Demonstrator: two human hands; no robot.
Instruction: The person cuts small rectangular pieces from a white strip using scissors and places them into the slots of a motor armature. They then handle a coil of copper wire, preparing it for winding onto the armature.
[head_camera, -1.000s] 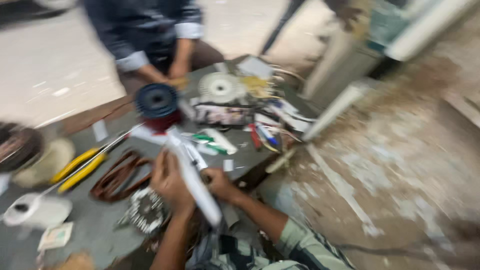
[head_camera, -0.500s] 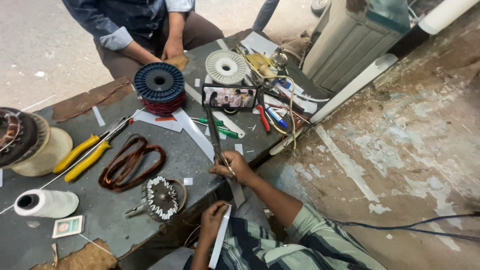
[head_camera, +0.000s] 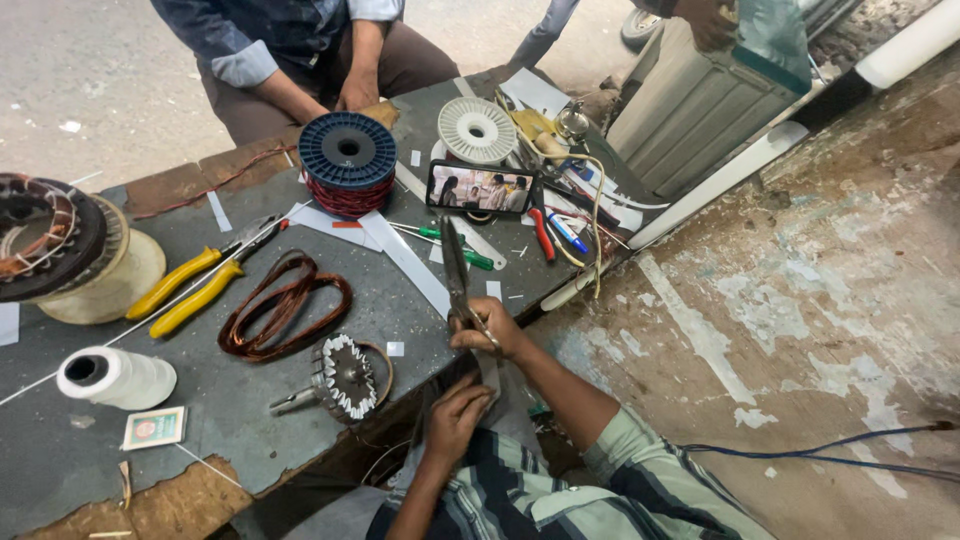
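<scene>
Grey and scuffed, the counter (head_camera: 330, 300) fills the left of the frame, beside cracked concrete floor on the right. My right hand (head_camera: 487, 330), at lower centre, has its fingers closed round the handles of the scissors (head_camera: 456, 275), blades pointing up the frame. My left hand (head_camera: 455, 420), just below, pinches a pale strip of paper (head_camera: 490, 372) near the counter's edge. A copper wire coil (head_camera: 283, 305) and a toothed motor part (head_camera: 345, 375) lie to the left. At the top, a blue spool (head_camera: 348, 160) and a phone (head_camera: 480, 188).
</scene>
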